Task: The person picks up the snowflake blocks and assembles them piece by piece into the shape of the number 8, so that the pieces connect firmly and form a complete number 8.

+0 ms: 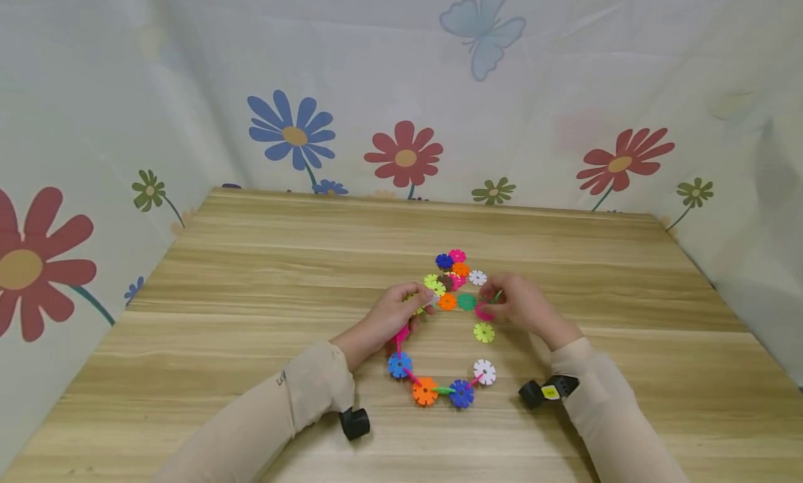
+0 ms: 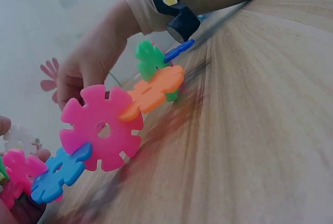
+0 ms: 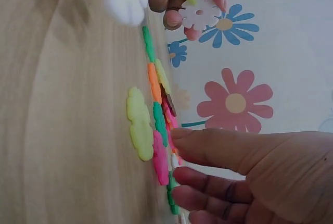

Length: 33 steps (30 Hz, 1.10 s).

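Note:
My left hand (image 1: 390,317) pinches a white notched snowflake disc (image 3: 200,13) at one end of a linked chain. From there the chain hangs down and curves across the tabletop through a blue disc (image 1: 399,365), an orange disc (image 1: 425,392) and a dark blue disc (image 1: 462,394) to another white disc (image 1: 484,372). My right hand (image 1: 525,305) is over the right side of the loose discs, thumb and fingers apart. Close to its fingertips lie a pink disc (image 3: 161,159) and a green disc (image 3: 173,195); I cannot tell whether they touch.
Loose discs lie beyond the chain, among them an orange disc (image 1: 447,302), a green disc (image 1: 467,302), a yellow disc (image 1: 484,332) and a white disc (image 1: 477,278). They rest on a wooden table (image 1: 282,246) with a flower-printed cloth (image 1: 351,65) behind it.

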Motion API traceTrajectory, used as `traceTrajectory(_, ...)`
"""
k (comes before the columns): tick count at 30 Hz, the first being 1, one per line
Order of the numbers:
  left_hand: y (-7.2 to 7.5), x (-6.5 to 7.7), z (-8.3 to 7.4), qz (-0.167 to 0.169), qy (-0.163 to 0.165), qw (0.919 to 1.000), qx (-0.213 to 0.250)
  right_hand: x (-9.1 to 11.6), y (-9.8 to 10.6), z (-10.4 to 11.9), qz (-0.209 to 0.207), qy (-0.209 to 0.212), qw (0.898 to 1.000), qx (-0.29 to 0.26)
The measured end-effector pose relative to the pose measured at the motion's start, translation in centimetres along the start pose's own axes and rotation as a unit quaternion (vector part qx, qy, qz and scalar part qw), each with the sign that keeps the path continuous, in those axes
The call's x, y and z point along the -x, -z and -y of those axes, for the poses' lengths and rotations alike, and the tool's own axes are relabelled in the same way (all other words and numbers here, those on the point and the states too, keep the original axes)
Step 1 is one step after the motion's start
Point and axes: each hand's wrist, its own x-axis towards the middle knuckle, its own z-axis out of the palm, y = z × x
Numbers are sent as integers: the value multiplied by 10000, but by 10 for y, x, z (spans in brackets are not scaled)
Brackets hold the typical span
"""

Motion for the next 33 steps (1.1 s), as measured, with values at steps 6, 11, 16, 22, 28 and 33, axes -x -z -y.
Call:
traceTrajectory(6, 0, 0, 0, 8, -75, 9999, -67, 2, 1, -1, 400, 190, 9990, -75)
traceTrajectory(11, 0, 0, 0, 52, -56, 9999, -81, 3, 1, 1, 453, 65, 9988, -170)
traceTrajectory(16, 0, -1, 0, 69, -41, 9999, -77, 2, 1, 2, 476, -161, 9987, -83)
traceTrajectory(22, 0, -1, 1, 76, -88, 9999, -112, 0, 2, 2, 430, -227, 9986, -205)
traceTrajectory(28, 0, -2, 1, 87, -78, 9999, -114, -2, 1, 6, 122, -294, 9982, -501)
traceTrajectory(33, -1, -3, 3, 94, -24, 9999, -109, -2, -5, 13, 56, -460, 9899, -1337)
